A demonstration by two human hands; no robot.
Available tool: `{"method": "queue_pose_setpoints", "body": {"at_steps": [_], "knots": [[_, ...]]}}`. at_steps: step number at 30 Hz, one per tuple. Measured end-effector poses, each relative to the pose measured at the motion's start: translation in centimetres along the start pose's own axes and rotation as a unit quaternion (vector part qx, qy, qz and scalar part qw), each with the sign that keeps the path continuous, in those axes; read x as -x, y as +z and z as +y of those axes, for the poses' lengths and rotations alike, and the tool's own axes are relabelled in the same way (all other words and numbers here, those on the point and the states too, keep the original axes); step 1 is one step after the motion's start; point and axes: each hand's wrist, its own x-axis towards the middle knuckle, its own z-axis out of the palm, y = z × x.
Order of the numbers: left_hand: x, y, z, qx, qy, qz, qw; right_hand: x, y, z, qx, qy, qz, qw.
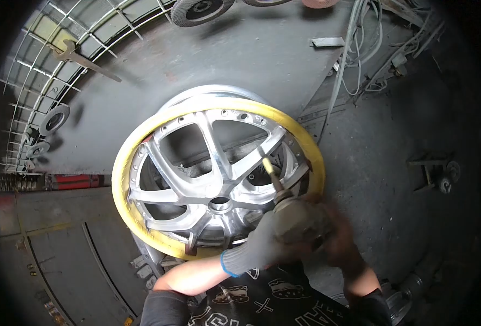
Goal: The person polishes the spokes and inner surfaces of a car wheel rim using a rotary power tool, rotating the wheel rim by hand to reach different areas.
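A silver multi-spoke wheel rim faces me, tilted, with yellow covering around its outer edge. My left hand, in a grey glove with a blue cuff, is closed around the body of a die grinder. My right hand is closed at the tool's other side, dark and smeared by motion. The grinder's thin shaft ends in a yellowish tip over a right-hand spoke. Whether the tip touches the metal I cannot tell. My fingers are partly hidden by the tool.
A wire rack at upper left holds a wrench and several abrasive discs. More grinding discs hang at the top. Pale cables run down at upper right. A small metal frame with wheels lies on the right floor.
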Motion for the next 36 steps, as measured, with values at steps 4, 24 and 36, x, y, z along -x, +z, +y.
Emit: {"method": "queue_pose_setpoints", "body": {"at_steps": [4,24,36], "knots": [[3.9,-0.8,-1.5,0.121,-0.034,0.031,0.992,1.3,2.8,-0.3,0.031,0.030,-0.032,0.999],[-5.5,0.1,-0.7,0.209,0.091,-0.030,0.973,0.4,-3.9,3.4,0.016,0.023,0.045,0.999],[-2.4,0.6,4.3,0.187,0.012,0.027,0.982,0.3,-1.8,2.7,-0.019,0.003,0.038,0.999]]}}
